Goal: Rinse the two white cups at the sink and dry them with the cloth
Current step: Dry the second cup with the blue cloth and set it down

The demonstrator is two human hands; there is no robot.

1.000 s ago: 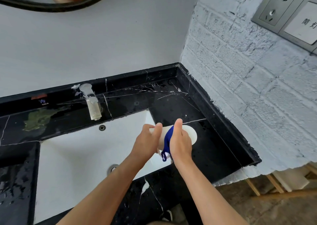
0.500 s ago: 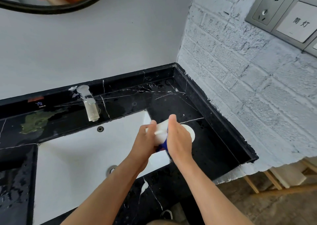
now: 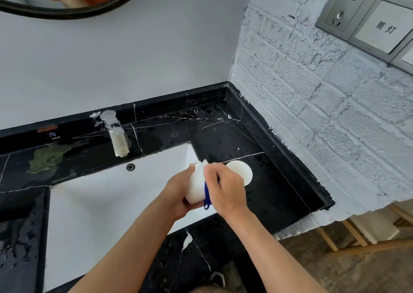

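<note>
My left hand holds a white cup over the right edge of the white sink basin. My right hand presses a blue cloth against the cup's right side; only a strip of the cloth shows between hand and cup. A second white cup stands on the black counter just behind my right hand, partly hidden by it.
A chrome tap stands behind the basin, with no water running. The wet black marble counter ends at a white brick wall on the right, which carries a socket and switch. A round mirror hangs at top left.
My right hand has turned over the cup, fingers now curled on its upper side. The cloth strip shows lower down than one second ago. The second cup has not moved.
</note>
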